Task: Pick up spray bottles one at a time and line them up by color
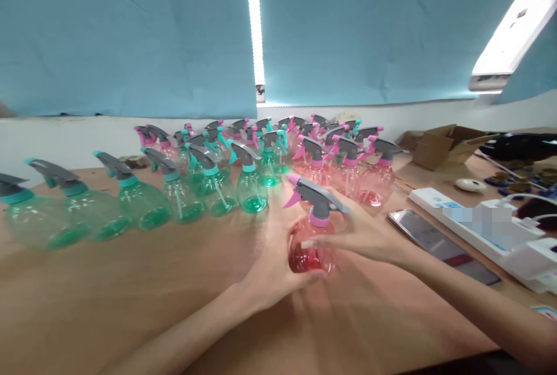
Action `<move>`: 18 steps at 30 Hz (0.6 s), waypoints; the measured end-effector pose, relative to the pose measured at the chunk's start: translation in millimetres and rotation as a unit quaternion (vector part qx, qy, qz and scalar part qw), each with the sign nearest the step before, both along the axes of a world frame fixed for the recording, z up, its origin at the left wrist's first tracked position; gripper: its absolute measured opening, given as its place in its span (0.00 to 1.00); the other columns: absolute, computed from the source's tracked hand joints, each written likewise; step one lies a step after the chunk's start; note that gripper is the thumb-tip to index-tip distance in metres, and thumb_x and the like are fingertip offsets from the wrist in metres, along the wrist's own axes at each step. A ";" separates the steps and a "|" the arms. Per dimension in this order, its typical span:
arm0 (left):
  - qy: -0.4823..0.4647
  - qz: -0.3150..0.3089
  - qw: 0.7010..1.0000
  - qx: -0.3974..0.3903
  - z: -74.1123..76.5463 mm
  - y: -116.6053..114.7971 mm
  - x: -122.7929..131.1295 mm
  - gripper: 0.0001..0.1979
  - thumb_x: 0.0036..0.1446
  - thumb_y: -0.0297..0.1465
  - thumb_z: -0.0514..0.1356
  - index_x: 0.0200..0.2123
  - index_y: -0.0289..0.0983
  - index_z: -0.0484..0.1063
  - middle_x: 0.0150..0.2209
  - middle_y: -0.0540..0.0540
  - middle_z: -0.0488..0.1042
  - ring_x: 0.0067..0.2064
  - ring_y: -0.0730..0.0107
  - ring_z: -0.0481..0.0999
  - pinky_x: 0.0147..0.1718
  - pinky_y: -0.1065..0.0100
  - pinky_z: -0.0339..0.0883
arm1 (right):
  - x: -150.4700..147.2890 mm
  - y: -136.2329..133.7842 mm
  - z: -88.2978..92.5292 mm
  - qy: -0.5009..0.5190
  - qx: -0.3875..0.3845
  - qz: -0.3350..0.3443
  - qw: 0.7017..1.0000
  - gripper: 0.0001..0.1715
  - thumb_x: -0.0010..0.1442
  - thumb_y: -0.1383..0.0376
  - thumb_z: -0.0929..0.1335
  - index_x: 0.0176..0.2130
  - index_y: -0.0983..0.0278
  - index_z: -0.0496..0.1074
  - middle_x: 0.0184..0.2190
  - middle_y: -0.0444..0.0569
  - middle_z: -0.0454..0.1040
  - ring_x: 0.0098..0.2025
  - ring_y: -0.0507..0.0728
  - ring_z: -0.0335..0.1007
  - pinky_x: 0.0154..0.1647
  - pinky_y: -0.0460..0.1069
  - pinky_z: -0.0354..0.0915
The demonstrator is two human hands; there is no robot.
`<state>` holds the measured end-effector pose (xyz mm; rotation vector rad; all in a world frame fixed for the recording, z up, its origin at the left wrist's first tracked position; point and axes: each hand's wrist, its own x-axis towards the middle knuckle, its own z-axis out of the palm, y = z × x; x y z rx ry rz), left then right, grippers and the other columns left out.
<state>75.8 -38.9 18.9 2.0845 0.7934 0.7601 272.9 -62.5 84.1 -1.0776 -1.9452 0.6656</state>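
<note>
Pink spray bottle point(319, 221) held in both hands at the near middle of the worktop point(195, 288)

From where I stand, the pink spray bottle is upright or nearly so, in front of the grouped bottles and apart from the front green row. Its clear body is tinted pink; the trigger head is grey with a pink nozzle, trigger and collar, and the nozzle faces left.

The left hand point(272, 264) is closed around the left side of the body, thumb across the lower front. The right hand point(368, 235) comes from the other side, with one digit laid across the front of the body and the rest of its fingers partly hidden behind; it is gripping the same bottle. I cannot tell whether the base bears on the worktop.

To the left, green spray bottles point(145, 206) stand in a front row with turquoise collars. Just beyond the held bottle, at right, stand pink bottles point(347, 180); behind them is a crowded mixed group.

Near the right forearm lies a phone point(439, 244), beside a white power strip point(435, 204) with plugs in it. Further back are a small white rounded object point(470, 185) and an open cardboard box point(444, 145).
</note>
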 end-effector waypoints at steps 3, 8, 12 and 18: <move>0.010 -0.038 0.999 -0.001 1.0 0.1 8.0 0.44 0.48 0.42 0.69 0.64 0.41 0.51 0.59 0.38 0.63 0.59 0.44 0.64 0.55 0.46 0.61 | 3.9 10.0 -2.4 0.083 -0.031 0.031 0.996 0.37 0.50 0.59 0.74 0.56 0.55 0.61 0.40 0.44 0.65 0.33 0.51 0.63 0.30 0.48 0.66; 0.028 -0.062 0.998 0.012 5.8 3.2 17.1 0.42 0.48 0.40 0.69 0.62 0.41 0.55 0.57 0.39 0.65 0.57 0.43 0.66 0.53 0.46 0.63 | 9.0 16.4 -13.4 0.063 -0.027 -0.002 0.998 0.30 0.55 0.64 0.70 0.56 0.52 0.62 0.24 0.37 0.57 0.21 0.48 0.51 0.19 0.45 0.54; 0.054 -0.062 0.996 0.030 2.8 8.1 14.2 0.38 0.48 0.41 0.69 0.60 0.40 0.57 0.56 0.40 0.67 0.56 0.48 0.68 0.53 0.49 0.63 | 14.4 19.0 -21.0 -0.005 -0.009 -0.054 0.998 0.26 0.53 0.66 0.69 0.52 0.51 0.66 0.21 0.38 0.59 0.21 0.50 0.53 0.19 0.47 0.54; 0.143 -0.039 0.983 0.108 -6.6 22.9 -11.8 0.39 0.51 0.44 0.66 0.62 0.40 0.54 0.62 0.38 0.60 0.62 0.49 0.60 0.59 0.49 0.55 | 1.1 32.2 -14.1 0.035 0.042 -0.053 0.997 0.18 0.50 0.71 0.63 0.42 0.58 0.66 0.23 0.38 0.59 0.23 0.50 0.54 0.22 0.47 0.55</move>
